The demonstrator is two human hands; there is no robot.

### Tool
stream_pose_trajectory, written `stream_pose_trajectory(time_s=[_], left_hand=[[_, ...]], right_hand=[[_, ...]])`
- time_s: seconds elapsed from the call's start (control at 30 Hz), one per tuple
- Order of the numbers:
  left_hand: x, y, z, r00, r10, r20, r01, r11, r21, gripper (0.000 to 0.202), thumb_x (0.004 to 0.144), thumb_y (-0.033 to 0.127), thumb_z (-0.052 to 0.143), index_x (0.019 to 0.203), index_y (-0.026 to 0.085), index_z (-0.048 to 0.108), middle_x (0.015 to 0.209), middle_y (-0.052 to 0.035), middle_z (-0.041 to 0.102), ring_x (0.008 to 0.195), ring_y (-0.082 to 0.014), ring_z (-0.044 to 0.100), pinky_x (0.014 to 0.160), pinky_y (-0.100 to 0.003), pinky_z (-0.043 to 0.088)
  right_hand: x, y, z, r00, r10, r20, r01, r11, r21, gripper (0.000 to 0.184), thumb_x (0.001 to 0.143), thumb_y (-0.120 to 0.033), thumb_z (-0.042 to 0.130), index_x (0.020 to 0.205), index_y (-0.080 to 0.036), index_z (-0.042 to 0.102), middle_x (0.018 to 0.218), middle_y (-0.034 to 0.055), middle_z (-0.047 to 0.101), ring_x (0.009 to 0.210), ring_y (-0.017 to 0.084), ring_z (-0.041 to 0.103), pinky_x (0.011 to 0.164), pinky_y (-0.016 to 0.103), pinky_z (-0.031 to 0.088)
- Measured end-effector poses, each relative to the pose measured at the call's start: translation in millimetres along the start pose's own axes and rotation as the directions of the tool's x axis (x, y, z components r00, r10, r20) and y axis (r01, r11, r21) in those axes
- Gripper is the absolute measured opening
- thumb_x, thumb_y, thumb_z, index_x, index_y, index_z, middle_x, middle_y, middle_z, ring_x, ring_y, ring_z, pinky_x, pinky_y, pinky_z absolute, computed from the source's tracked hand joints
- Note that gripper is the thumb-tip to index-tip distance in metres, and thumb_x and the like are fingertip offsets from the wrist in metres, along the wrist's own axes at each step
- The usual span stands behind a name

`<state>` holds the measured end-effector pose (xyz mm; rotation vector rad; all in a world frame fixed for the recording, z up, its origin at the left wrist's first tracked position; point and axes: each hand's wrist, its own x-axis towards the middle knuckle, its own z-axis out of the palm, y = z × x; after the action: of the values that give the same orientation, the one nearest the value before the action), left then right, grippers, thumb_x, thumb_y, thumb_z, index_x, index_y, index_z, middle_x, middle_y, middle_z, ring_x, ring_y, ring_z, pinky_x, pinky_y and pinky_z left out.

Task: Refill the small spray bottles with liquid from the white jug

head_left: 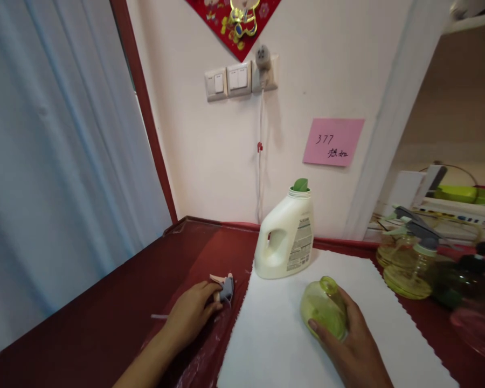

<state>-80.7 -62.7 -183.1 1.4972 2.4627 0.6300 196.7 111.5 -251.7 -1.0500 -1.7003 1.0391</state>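
My right hand [353,345] is wrapped round a small green translucent bottle [322,310] with an uncapped mouth, standing on a white cloth [275,334]. My left hand [192,315] rests on the dark red table [117,318], its fingers closed on a grey and pink spray-trigger head [225,286] with a thin tube sticking out to the left. A white detergent jug [285,237] with a green cap stands upright at the far edge of the cloth, between and beyond both hands.
Yellow-green spray bottles [408,258] with grey triggers and darker bottles [464,275] stand at the right. A pink bowl-like object [477,323] sits at the right edge. A pink note [333,141], wall switches and a plugged cable are on the wall; a pale curtain [56,161] hangs at the left.
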Motion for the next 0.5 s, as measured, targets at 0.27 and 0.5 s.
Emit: stream_pose_trajectory(time_s=[0.27, 0.5], left_hand=[[4, -16, -15.5, 0.972, -0.008, -0.237, -0.071, 0.943, -0.326, 0.037, 0.086, 0.048, 0.063, 0.112, 0.025, 0.075, 0.105, -0.0074, 0.071, 0.098, -0.0279, 0.067, 0.088, -0.036, 0.049], [-2, 33, -49.4, 0.876, -0.400, -0.269, 0.020, 0.587, -0.809, 0.073, 0.047, 0.067, 0.091, 0.101, 0.023, 0.074, 0.093, -0.0050, 0.077, 0.090, -0.0248, 0.071, 0.076, -0.025, 0.058]], right_hand=[[2, 5, 10, 0.995, -0.095, -0.010, 0.095, 0.995, 0.021, 0.073, 0.083, -0.053, 0.061, 0.147, -0.027, 0.037, 0.150, 0.0109, 0.049, 0.140, 0.034, 0.045, 0.119, 0.054, 0.035], [6, 11, 18, 0.985, -0.162, -0.054, 0.166, 0.983, 0.082, 0.072, 0.079, -0.033, 0.061, 0.147, -0.027, 0.039, 0.149, 0.0090, 0.051, 0.139, 0.032, 0.047, 0.118, 0.050, 0.037]])
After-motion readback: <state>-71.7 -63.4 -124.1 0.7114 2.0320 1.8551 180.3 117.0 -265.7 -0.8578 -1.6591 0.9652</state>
